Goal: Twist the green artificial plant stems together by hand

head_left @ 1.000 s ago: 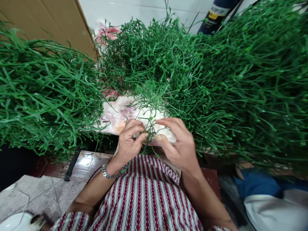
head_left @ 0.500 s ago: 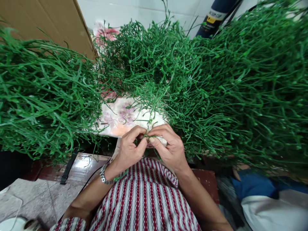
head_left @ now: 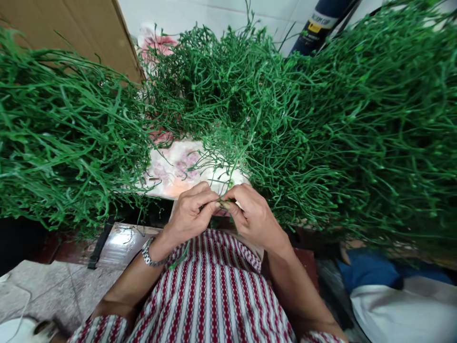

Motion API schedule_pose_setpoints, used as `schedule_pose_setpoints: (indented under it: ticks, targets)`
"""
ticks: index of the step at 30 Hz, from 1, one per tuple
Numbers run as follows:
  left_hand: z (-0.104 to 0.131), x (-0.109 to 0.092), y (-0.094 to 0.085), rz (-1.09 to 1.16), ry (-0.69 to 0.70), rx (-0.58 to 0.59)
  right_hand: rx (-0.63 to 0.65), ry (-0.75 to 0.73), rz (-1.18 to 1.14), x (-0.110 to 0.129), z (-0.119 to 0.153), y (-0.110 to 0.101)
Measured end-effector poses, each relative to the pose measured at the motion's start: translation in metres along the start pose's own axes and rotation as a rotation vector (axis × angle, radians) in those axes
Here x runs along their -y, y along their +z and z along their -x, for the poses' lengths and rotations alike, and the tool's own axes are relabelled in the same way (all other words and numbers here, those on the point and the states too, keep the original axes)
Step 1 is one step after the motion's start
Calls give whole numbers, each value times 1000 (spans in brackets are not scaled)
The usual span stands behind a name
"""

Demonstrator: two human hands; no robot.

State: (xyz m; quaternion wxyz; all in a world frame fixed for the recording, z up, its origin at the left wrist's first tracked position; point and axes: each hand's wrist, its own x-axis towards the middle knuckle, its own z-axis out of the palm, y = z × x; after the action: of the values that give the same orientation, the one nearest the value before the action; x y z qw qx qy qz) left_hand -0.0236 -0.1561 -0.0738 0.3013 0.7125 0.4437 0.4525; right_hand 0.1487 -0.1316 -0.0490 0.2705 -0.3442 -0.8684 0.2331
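- I'm seeing a brown cardboard sheet point(head_left: 71, 33) leaning far up and to the left of the hands.
- A floral cloth point(head_left: 171, 166) is lying just above the hands.
- A dark blue tube point(head_left: 317, 26) is standing far up to the right.
- Blue and white fabric point(head_left: 389, 290) is lying low to the right.
- A black strap point(head_left: 100, 243) is resting left of the hands.

Wall: you face white tiles point(head_left: 200, 14) behind.
Floor: grey stone tiles point(head_left: 53, 290) at your lower left.
Furniture: brown cardboard panel point(head_left: 71, 28) leaning upper left.
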Motion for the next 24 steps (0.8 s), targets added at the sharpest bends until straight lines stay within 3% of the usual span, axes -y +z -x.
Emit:
schedule_pose_setpoints:
  ticks: [7, 13, 24]
  targets:
    - [-4, 0, 1, 156, -101, -25, -1, 74, -114, -1, -3, 3]
    - [-5, 2, 1, 204, -164, 22, 22, 94, -108, -2, -2, 8]
    - [-4, 0, 5, 15, -245, 86, -29, 80, 171, -1, 0, 16]
